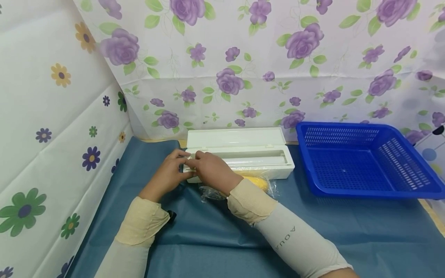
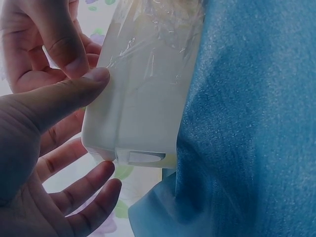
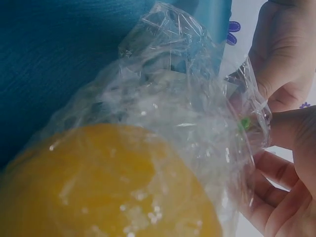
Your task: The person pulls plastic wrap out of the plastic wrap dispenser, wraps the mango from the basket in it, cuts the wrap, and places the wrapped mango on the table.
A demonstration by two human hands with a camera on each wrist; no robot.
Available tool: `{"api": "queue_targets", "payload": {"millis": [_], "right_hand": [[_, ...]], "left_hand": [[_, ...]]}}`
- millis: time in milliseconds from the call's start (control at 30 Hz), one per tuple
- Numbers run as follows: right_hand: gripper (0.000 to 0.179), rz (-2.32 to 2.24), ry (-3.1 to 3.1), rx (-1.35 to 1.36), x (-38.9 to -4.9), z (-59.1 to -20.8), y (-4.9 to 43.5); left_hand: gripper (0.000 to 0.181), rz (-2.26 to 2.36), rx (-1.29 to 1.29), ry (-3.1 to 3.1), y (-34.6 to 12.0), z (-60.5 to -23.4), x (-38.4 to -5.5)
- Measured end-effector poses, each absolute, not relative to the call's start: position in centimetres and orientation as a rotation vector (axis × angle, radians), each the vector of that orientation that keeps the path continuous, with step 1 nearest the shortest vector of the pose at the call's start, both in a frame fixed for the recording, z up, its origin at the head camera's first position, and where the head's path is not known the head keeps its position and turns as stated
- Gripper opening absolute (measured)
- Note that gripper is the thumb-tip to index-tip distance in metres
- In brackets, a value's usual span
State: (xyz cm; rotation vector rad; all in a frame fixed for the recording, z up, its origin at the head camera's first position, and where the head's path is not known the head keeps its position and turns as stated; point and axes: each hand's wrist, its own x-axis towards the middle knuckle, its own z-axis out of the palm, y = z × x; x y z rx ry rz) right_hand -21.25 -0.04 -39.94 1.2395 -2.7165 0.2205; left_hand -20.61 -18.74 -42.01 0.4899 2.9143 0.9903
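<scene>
A white cling film dispenser box (image 1: 281,172) stands with its lid raised, a white roll (image 1: 259,161) lying inside. My left hand (image 1: 167,173) is at its left end. In the left wrist view the left thumb presses the box's upper front edge, with fingers behind. My right hand (image 1: 215,170) reaches across the front to the same corner; its thumb and finger meet the left thumb there. Cannot tell what the right fingertips hold. A yellow thing (image 3: 103,177) wrapped in crinkled clear film (image 3: 163,98) lies before the box, partly hidden under my right wrist.
A blue perforated plastic basket (image 1: 313,189) stands to the right of the box. Dark blue cloth (image 1: 194,255) covers the table, creased near the box. Flowered sheeting (image 1: 243,77) hangs behind and along the left side.
</scene>
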Motion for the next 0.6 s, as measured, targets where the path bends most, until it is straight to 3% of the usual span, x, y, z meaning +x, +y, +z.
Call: {"api": "queue_targets", "payload": {"millis": [267,600], "right_hand": [[0.031,0.225,-2.796,1.216,-21.36,-39.59,0.49],[0.024,0.202,-2.771,1.233,-21.40,-39.74,0.87]], "left_hand": [[0.015,1.000,0.510,2.924,-18.72,-42.03,-20.76],[0.019,1.000,0.525,2.929,-18.72,-42.25,-20.69]]}}
